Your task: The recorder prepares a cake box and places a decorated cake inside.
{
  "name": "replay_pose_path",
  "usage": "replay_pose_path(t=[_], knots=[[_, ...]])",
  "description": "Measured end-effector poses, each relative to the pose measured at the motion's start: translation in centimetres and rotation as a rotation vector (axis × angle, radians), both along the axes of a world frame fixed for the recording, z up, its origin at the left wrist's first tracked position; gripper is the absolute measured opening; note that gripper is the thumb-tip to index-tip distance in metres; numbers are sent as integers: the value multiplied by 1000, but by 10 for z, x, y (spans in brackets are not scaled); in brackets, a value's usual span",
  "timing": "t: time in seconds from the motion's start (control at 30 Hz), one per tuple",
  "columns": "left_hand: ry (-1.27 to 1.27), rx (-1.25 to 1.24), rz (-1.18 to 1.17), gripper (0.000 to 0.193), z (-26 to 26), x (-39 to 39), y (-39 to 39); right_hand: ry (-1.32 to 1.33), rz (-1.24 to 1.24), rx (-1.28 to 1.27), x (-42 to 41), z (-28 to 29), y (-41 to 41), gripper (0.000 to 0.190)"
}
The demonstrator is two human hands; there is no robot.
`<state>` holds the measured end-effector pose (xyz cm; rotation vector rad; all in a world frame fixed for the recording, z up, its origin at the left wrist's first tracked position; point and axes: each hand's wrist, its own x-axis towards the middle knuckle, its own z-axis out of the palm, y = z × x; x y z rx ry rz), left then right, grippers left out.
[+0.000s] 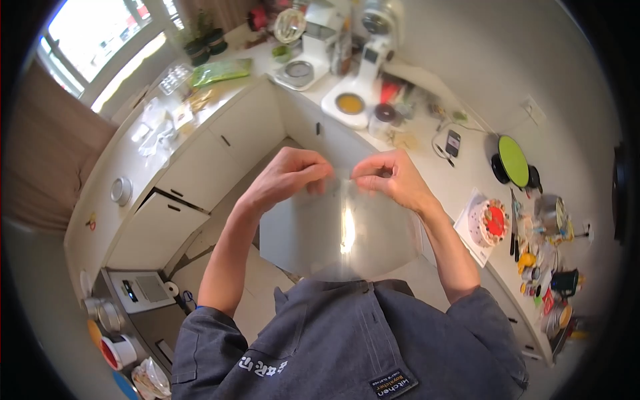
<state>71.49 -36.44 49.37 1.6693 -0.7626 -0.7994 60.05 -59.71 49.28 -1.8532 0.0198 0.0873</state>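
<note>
My left hand (292, 175) and my right hand (387, 177) are raised in front of me, a short gap apart, with fingers curled. Both pinch the upper edge of a clear plastic sheet (375, 235), which hangs down towards my chest and catches a bright streak of light along its middle. Whether the sheet is flat or rolled is hard to tell. On the right counter, a round decorated cake (490, 223) with a red top stands on a white board (467, 231), away from my hands.
Two white stand mixers (312, 50) (360, 87) stand at the back. The right counter holds a phone (453, 143), a green round turntable (513, 161) and a metal bowl (549, 212). A small tin (121, 191) sits on the left counter, above an ajar cabinet door (155, 232).
</note>
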Motion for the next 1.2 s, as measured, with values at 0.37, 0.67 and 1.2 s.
replay_pose_path(t=[0.37,0.67,1.2], knots=[[32,163,-207,26,0,-12,-69,-63,-191,38,-40,-16,-43,10],[-99,107,-161,27,-12,-6,-80,-63,-203,108,-31,-27,-56,8],[-1231,98,524,14,-28,-25,-71,-244,-577,-211,8,-48,-1,21]])
